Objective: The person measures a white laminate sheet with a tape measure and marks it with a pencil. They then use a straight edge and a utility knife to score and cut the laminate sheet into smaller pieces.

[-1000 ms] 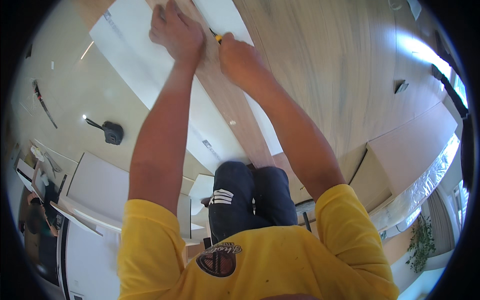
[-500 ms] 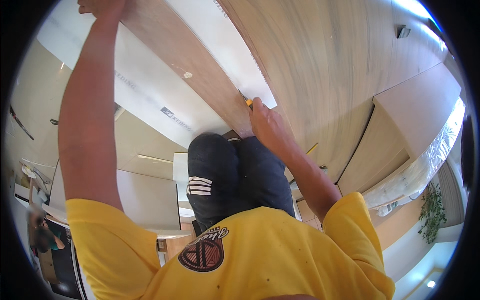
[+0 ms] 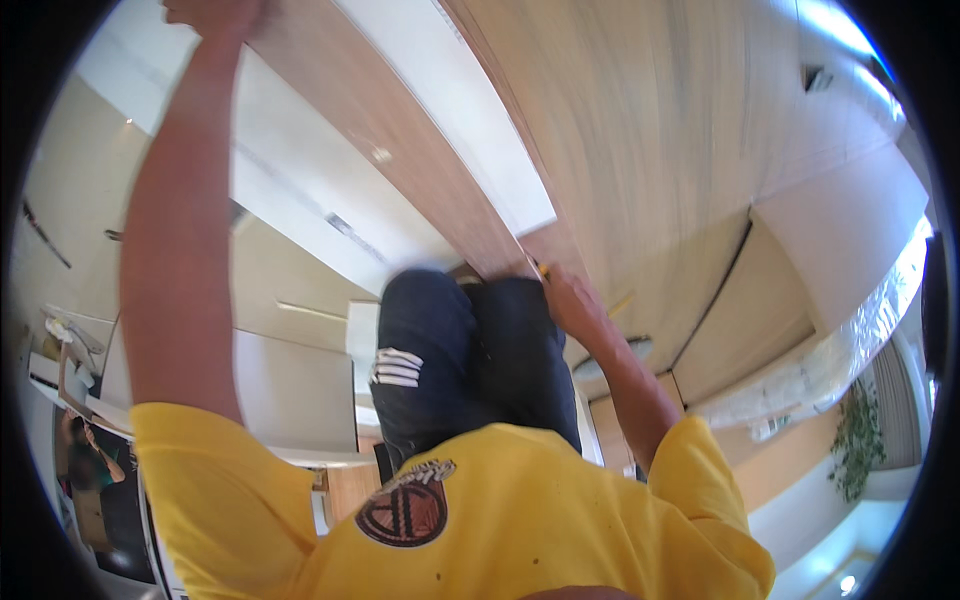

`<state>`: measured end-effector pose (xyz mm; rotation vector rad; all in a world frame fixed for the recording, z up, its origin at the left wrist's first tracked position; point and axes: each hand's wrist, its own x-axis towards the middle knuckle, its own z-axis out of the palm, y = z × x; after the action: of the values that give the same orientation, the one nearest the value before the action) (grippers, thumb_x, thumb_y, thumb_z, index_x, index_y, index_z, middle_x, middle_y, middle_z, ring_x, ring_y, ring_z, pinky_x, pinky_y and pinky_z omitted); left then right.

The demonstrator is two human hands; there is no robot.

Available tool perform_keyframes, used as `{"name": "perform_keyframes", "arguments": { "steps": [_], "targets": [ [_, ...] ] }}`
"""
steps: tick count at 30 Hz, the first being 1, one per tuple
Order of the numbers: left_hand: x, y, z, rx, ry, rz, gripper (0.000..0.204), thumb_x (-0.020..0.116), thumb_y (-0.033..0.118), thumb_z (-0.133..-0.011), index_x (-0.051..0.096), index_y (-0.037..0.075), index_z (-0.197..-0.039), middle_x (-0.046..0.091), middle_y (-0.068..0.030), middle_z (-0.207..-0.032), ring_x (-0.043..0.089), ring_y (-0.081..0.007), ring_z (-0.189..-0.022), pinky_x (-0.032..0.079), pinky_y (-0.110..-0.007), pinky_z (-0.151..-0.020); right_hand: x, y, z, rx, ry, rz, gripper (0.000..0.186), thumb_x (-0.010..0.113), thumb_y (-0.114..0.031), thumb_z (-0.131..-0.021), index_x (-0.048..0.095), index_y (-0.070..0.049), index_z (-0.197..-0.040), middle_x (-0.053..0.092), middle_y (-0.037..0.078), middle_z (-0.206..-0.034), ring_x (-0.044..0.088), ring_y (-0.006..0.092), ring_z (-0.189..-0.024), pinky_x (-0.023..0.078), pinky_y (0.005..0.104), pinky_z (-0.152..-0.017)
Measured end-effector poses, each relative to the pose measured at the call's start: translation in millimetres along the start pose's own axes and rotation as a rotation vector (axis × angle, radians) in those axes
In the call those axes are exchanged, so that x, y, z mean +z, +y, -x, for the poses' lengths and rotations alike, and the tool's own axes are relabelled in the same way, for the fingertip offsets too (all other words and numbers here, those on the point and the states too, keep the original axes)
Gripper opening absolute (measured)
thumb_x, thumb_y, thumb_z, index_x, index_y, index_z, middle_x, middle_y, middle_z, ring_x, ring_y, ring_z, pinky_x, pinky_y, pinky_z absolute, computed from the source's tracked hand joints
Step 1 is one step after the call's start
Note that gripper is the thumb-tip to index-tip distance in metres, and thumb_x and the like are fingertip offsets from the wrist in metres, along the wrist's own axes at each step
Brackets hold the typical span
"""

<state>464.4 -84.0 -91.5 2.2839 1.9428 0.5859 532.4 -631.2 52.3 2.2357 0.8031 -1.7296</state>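
A long light-brown wooden board (image 3: 390, 130) runs diagonally toward my knees, between white printed sheets (image 3: 300, 180) (image 3: 480, 120). My left hand (image 3: 210, 15), cropped and blurred at the top edge, is at the board's far part; its grip is unclear. My right hand (image 3: 568, 292) is closed on a yellow-handled cutting knife (image 3: 543, 270), at the board's near end beside my right knee. The knife's blade is hard to make out. My dark-trousered knees (image 3: 430, 330) meet the near end of the board and sheets.
A wide wood-grain surface (image 3: 660, 100) lies to the right, with a plastic-wrapped panel (image 3: 860, 330) and a plant (image 3: 855, 440) beyond. White panels (image 3: 280, 390) lie at left. Another person (image 3: 90, 470) is at the far left. A thin dark tool (image 3: 45, 235) lies on the pale floor.
My right hand has moved down along the board toward my knees with the knife. My left hand shifted to the upper left; over the last half second it stays nearly in place.
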Motion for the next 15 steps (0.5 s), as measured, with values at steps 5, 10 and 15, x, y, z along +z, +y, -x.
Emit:
{"name": "perform_keyframes", "arguments": {
  "steps": [5, 10, 15],
  "targets": [
    [-10.2, -1.8, -5.2, 0.062, -0.003, 0.157, 0.038, 0.048, 0.02, -0.103, 0.058, 0.007, -0.137, 0.047, -0.0221, -0.149, 0.038, -0.0352, -0.143, 0.024, -0.052, -0.118, -98.4, -105.0, -47.6, -0.179, 0.289, -0.112, 0.021, 0.055, -0.021, -0.103, 0.051, 0.0, -0.104, 0.066, 0.03, -0.083, 0.065, 0.0503, -0.08, 0.05, 0.0587, -0.071],
    [-14.3, 6.5, -7.2, -0.017, -0.013, 0.153, 0.037, 0.05, 0.015, -0.103, 0.057, 0.004, -0.137, 0.05, -0.0241, -0.145, 0.043, -0.04, -0.136, 0.027, -0.053, -0.116, -209.7, -293.2, -174.4, -0.518, 0.548, -0.241, 0.026, 0.055, -0.024, -0.103, 0.05, 0.001, -0.103, 0.066, 0.031, -0.084, 0.065, 0.0512, -0.082, 0.05, 0.0591, -0.07],
    [-12.4, 5.1, -8.6, -0.052, -0.063, 0.113, 0.039, 0.054, 0.011, -0.1, 0.053, 0.01, -0.139, 0.042, -0.0215, -0.15, 0.042, -0.0358, -0.135, 0.025, -0.054, -0.115, -291.8, -450.4, -269.3, -0.66, 0.703, -0.205, 0.03, 0.055, -0.026, -0.101, 0.057, 0.003, -0.106, 0.069, 0.031, -0.09, 0.067, 0.0512, -0.088, 0.053, 0.0567, -0.076]
  ]
}}
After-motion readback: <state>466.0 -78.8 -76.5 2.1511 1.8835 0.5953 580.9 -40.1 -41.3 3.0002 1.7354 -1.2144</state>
